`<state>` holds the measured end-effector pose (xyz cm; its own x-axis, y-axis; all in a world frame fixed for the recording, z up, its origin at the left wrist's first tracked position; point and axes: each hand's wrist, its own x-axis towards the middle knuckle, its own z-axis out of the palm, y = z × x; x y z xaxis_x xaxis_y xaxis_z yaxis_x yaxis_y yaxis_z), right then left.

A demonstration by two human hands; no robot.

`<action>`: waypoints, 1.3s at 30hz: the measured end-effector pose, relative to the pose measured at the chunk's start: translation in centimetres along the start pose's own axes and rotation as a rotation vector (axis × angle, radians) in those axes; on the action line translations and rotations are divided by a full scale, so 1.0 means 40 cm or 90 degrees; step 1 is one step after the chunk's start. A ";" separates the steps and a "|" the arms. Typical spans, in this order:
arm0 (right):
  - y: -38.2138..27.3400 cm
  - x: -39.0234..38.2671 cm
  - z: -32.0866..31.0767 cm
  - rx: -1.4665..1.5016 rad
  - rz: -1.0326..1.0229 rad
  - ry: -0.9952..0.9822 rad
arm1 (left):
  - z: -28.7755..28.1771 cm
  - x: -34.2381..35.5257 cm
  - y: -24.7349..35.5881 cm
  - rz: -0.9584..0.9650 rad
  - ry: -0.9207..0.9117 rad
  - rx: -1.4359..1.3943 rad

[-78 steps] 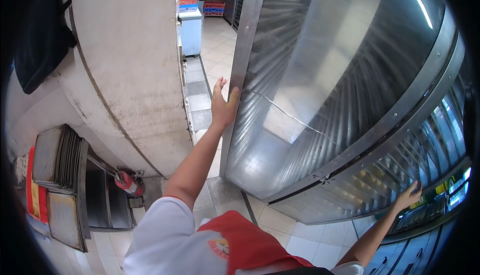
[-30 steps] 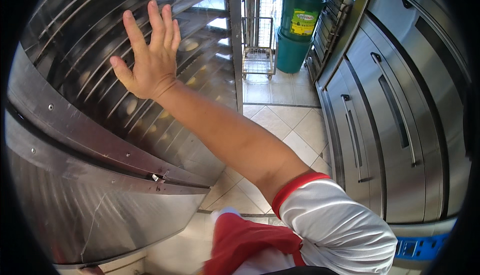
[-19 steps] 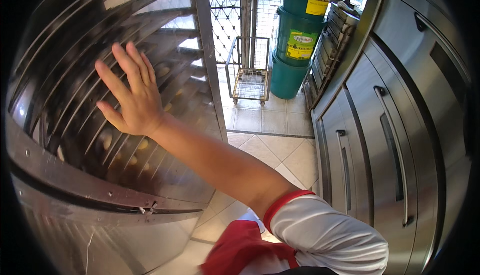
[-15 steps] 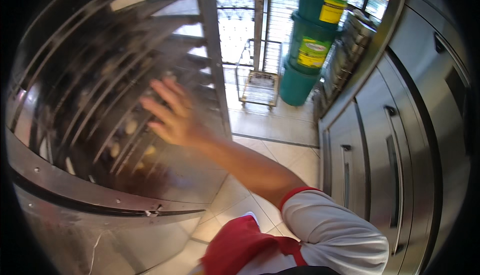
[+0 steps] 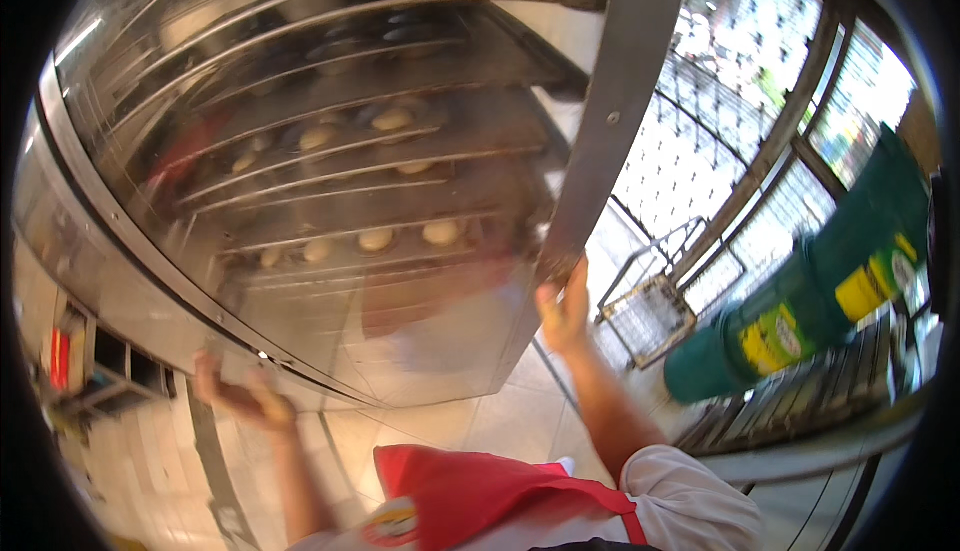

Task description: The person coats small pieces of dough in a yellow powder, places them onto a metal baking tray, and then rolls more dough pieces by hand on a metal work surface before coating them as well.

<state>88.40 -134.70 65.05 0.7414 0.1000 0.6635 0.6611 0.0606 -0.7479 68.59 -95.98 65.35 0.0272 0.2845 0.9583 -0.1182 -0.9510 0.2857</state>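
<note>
A tall steel cabinet [image 5: 400,336] fills the upper left and middle, with rows of racks inside and pale round dough pieces [image 5: 440,233] showing on several levels through its hazy, reflective side. My right hand [image 5: 565,306] grips the cabinet's vertical metal edge [image 5: 610,116], thumb toward me and fingers round it. My left hand [image 5: 245,391], blurred, is low at the cabinet's lower rail, just left of a small latch [image 5: 263,356]; its fingers are too smeared to read. My red apron [image 5: 450,491] is below the cabinet.
Stacked green buckets [image 5: 765,341] lean across the right side of the view, beside a wire trolley [image 5: 650,319]. A metal grille [image 5: 700,121] with bright light behind stands beyond. Stacked trays or racks [image 5: 800,391] lie below the buckets. At far left are steel shelves [image 5: 110,351] with a red item.
My view has swung to face the cabinet squarely, shifting the buckets rightward. My right hand moved from lying spread on the cabinet to gripping its edge. My left hand came into view low left.
</note>
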 end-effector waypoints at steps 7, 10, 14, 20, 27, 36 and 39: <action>0.195 0.045 0.023 0.078 -0.050 -0.110 | 0.537 -0.028 0.592 0.241 -0.148 -0.123; 0.223 0.073 0.055 0.021 -0.169 -0.064 | 0.583 -0.021 0.619 0.275 -0.036 0.029; 0.257 0.150 0.027 0.024 -0.207 -0.087 | 0.689 -0.025 0.644 0.239 0.004 0.089; 0.442 0.290 0.042 -0.012 -0.242 -0.128 | 0.902 0.017 0.641 0.230 0.045 0.124; 0.743 0.437 0.025 0.109 -0.114 -0.200 | 1.171 0.016 0.579 0.239 0.037 0.129; 1.037 0.715 0.064 0.192 -0.133 -0.106 | 1.494 0.072 0.484 0.241 -0.109 0.111; 0.949 0.731 0.130 0.195 0.117 -0.027 | 1.587 0.101 0.431 0.284 -0.203 0.149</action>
<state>134.58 -124.30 55.95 0.8352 0.1782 0.5203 0.4466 0.3326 -0.8307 129.69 -118.89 74.63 0.3262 -0.1640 0.9310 0.0342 -0.9821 -0.1850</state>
